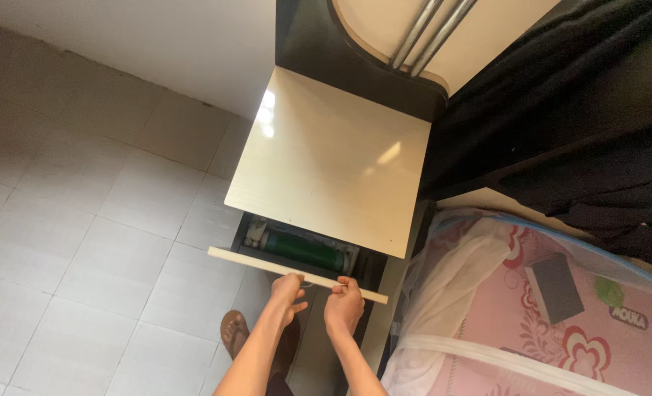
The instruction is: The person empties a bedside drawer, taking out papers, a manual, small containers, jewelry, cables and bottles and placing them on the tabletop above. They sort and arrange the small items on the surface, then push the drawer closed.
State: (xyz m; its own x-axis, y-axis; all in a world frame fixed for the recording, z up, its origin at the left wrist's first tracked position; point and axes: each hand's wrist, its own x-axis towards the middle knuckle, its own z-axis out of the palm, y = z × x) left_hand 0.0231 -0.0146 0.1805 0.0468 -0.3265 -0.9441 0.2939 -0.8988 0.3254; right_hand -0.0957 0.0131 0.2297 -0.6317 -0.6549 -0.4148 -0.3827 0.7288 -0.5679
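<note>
Bedside table point(333, 158), cream glossy top, dark body, set between a white wall and a bed; its drawer point(296, 273) stands partly pulled out, left hand point(288, 290) and right hand point(344, 304) both gripping the cream front edge side by side. Inside the drawer: a dark green cylindrical container point(301, 249) lying flat, with a small pale item at its left end. Open tiled floor point(84, 242) to the left; pink floral bed cover point(560, 330) with a grey block point(553, 287) close on the right.

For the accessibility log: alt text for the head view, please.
Both hands, left hand and right hand, grip the cream front edge of a partly open drawer under a glossy bedside table top; a green cylinder lies inside.
</note>
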